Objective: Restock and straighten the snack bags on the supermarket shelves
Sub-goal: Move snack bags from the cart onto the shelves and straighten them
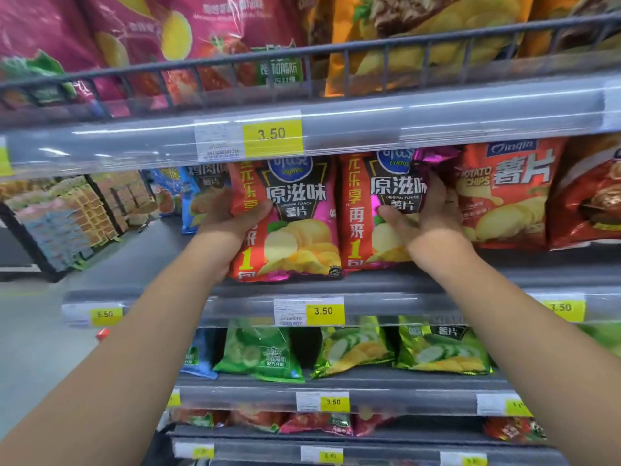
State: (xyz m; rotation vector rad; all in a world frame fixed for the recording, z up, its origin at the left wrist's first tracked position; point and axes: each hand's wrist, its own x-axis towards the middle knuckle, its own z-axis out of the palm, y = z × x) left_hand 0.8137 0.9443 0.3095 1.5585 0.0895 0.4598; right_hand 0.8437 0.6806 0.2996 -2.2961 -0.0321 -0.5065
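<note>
Your left hand (232, 216) clamps the left chip bag (295, 220); right hand (426, 210) clamps the right chip bag (373, 210). Both bags upright, side by side, between your hands.

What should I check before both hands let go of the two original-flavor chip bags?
1. Left hand grip on left bag: ok, fingers wrap its left edge.
2. Right hand grip on right bag: ok, hand on its right side.
3. Bags upright, fronts out: ok.
4. Bag bottoms seated on the shelf: ok for the left bag; right cannot tell, wrist covers its corner.
5. Clear of the red Potato Chips bag: cannot tell, hand covers the gap.
6. Matching price tag: cannot tell.
</note>
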